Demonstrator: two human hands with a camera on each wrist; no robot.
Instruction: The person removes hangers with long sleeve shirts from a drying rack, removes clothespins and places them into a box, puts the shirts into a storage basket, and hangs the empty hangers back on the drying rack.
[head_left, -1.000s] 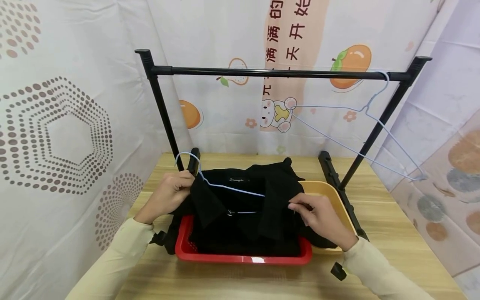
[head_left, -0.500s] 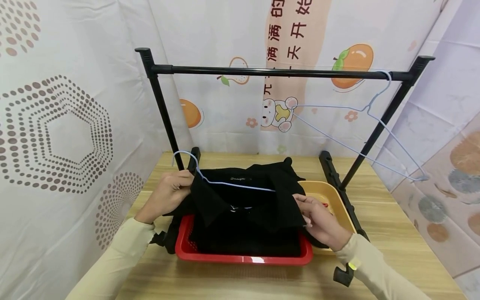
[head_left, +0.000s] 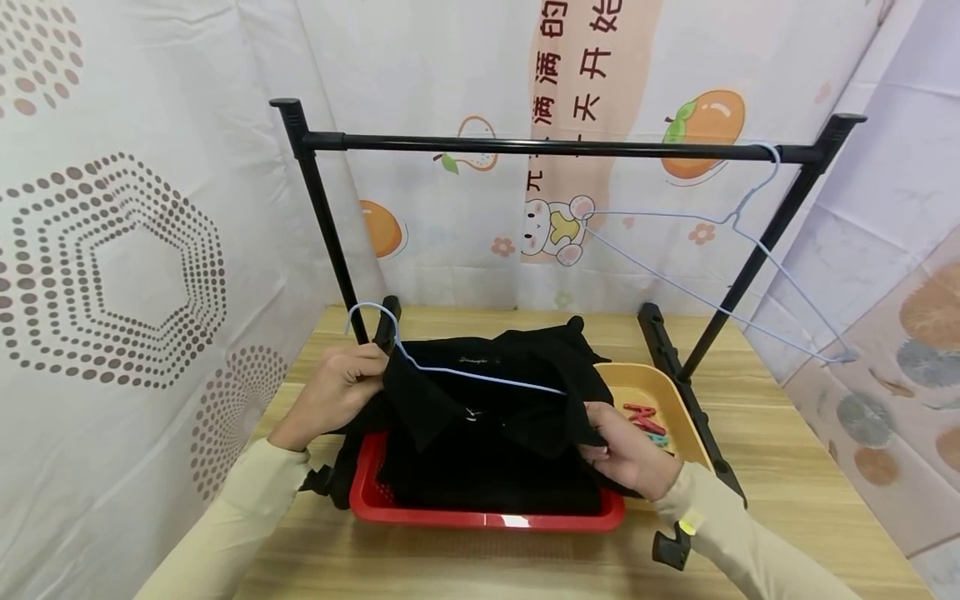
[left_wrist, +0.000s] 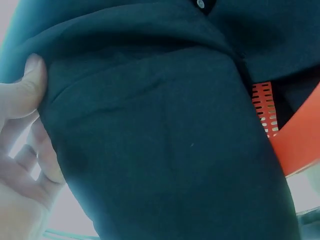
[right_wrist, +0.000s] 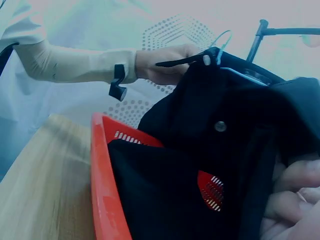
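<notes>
A black button-up shirt (head_left: 465, 467) lies heaped over a red basket (head_left: 487, 518), its collar side raised. My left hand (head_left: 341, 387) pinches the shirt at its left shoulder, right below the hook of a light-blue wire hanger (head_left: 480, 377). The thumb presses on dark cloth in the left wrist view. The hanger's left part and far right end are hidden in the shirt. My right hand (head_left: 626, 446) grips the right front edge of the shirt, fingers curled at the cloth. A button (right_wrist: 220, 126) shows on the shirt in the right wrist view.
A black clothes rack (head_left: 480, 143) stands behind, with another blue wire hanger (head_left: 735, 218) on its bar's right end. Partly under the shirt, a yellow basket (head_left: 678, 400) holds red clothespins (head_left: 643, 417) and a teal one. Everything stands on a wooden tabletop (head_left: 795, 467).
My right hand shifted right, then back left and lower with the shirt's edge. More of the hanger's upper arm shows; its lower bar is now hidden. The clothespins have come into view.
</notes>
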